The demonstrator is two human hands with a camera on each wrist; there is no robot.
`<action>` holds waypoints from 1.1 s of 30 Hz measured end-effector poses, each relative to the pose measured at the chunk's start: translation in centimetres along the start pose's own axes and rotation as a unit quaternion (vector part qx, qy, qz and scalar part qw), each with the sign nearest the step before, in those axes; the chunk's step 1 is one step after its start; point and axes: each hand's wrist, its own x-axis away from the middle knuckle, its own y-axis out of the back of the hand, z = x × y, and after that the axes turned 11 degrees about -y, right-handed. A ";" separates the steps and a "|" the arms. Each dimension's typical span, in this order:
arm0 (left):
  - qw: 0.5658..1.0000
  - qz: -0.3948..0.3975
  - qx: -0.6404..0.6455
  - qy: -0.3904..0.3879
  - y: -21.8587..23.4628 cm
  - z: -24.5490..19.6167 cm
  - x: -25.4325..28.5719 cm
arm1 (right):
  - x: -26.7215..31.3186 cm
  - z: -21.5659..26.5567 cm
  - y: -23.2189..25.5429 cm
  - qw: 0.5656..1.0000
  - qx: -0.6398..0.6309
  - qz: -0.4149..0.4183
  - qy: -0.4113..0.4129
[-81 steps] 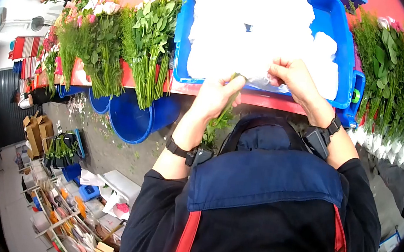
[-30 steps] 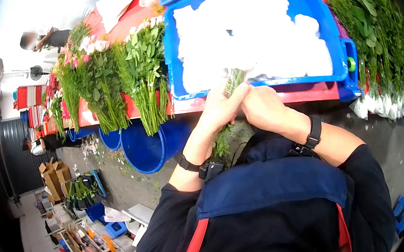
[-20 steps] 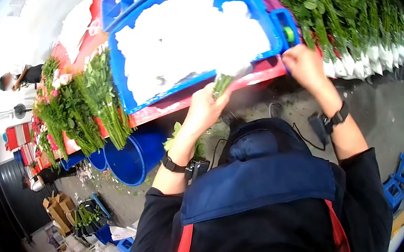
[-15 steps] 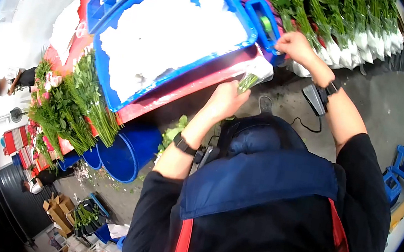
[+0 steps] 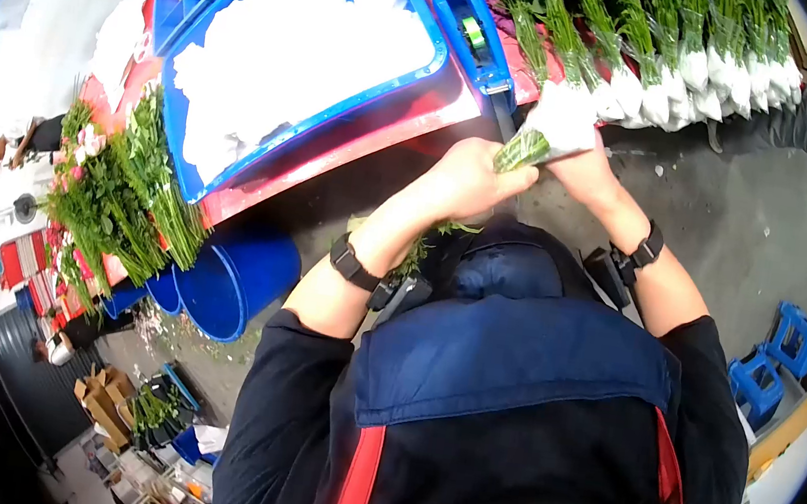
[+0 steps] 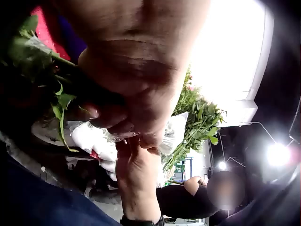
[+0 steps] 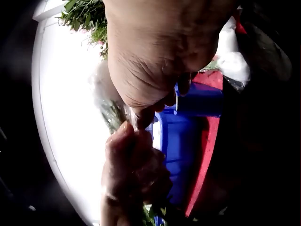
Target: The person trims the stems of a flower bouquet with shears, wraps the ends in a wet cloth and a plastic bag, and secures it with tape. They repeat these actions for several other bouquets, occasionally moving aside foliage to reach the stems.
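Observation:
My left hand [image 5: 468, 176] grips a bunch of green stems [image 5: 521, 153] in a clear plastic bag [image 5: 558, 125] whose end is filled with white material. My right hand [image 5: 585, 171] is at the bag's far side, its fingers mostly hidden behind it in the head view. In the right wrist view, the curled fingers of the right hand [image 7: 162, 61] are on the plastic, close to the left thumb. Leafy lower parts of the bunch [image 6: 59, 103] show beyond the left hand [image 6: 136, 89]. A blue tape dispenser [image 5: 491, 73] with a green roll [image 5: 474, 33] stands just beyond the hands.
A blue tray [image 5: 437, 60] of white material sits on the red table [image 5: 282, 172]. Several bagged flower bunches [image 5: 693, 66] line the right side; loose bunches [image 5: 169, 193] lie left. Blue buckets [image 5: 227, 291] stand below. Blue stools [image 5: 760, 386] are at the right.
The left hand has carried the bagged stems right, from the tray to near the dispenser. The right hand has left the dispenser and come to the bag. The view has turned rightward.

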 end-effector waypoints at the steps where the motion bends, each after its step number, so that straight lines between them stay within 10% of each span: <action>1: 0.999 -0.017 -0.016 -0.022 -0.2 0.2 0.4 | -1.8 -1.2 0.6 0.995 0.007 0.036 0.088; 4: 0.999 -0.031 -0.019 0.011 -0.5 -1.9 1.9 | -5.4 3.2 0.5 0.923 0.272 -0.029 0.272; 7: 0.992 -0.091 -0.083 -0.033 -0.3 -1.2 2.8 | -4.5 -0.6 1.4 0.901 0.355 0.093 0.232; 12: 0.962 -0.153 -0.223 0.033 0.9 1.5 2.0 | -4.1 -3.1 -2.0 0.881 0.382 -0.018 0.280; 18: 0.881 -0.277 -0.375 0.082 4.3 4.7 3.5 | -3.1 2.1 -6.9 0.952 0.009 0.302 -0.052; 24: 0.881 -0.254 -0.398 -0.013 3.3 8.2 6.8 | -5.7 11.2 -9.8 0.831 -0.210 0.319 -0.405; 33: 0.965 -0.116 -0.214 0.098 8.1 4.5 13.2 | -10.4 16.6 -12.8 0.744 -0.230 0.518 -0.354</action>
